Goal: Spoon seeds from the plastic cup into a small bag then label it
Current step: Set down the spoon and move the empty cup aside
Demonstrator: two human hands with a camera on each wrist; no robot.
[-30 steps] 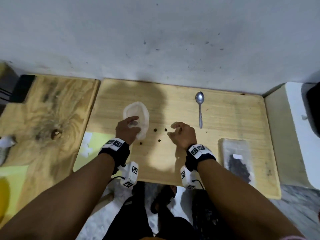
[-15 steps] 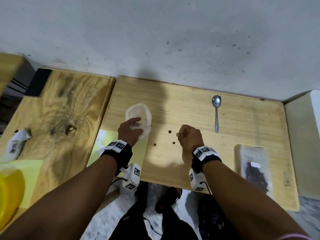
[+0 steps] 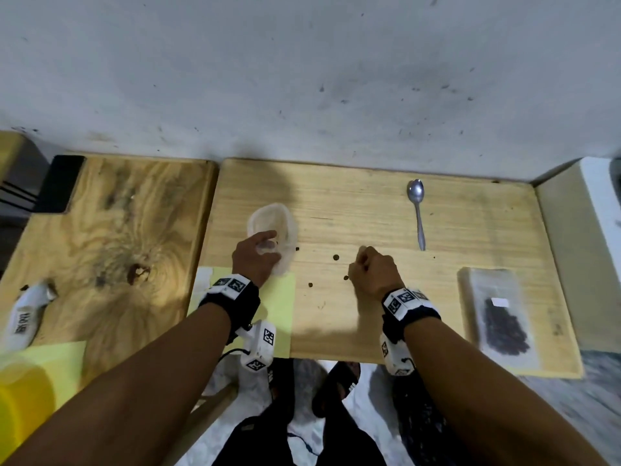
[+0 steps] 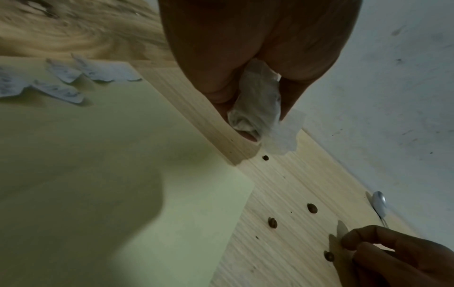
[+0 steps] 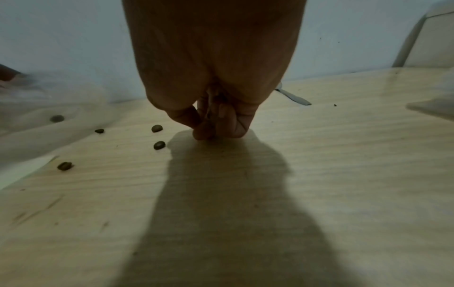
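Spoon [image 3: 417, 215] lies handle toward the person.

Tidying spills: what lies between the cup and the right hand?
Loose seeds on bare wood, between the cup and the right hand. The head view shows it best.

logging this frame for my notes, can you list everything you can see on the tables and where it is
plastic cup: one, clear, lying on its side, left of the light board
loose seeds: four seen, dark brown, scattered between the hands
spoon: one, metal, far right of the board
filled bag: one, clear, dark seeds, white label, board's right edge
paper sheet: one, pale yellow, under the left wrist
left hand: grips the cup
right hand: fingers curled on the board; contents unclear
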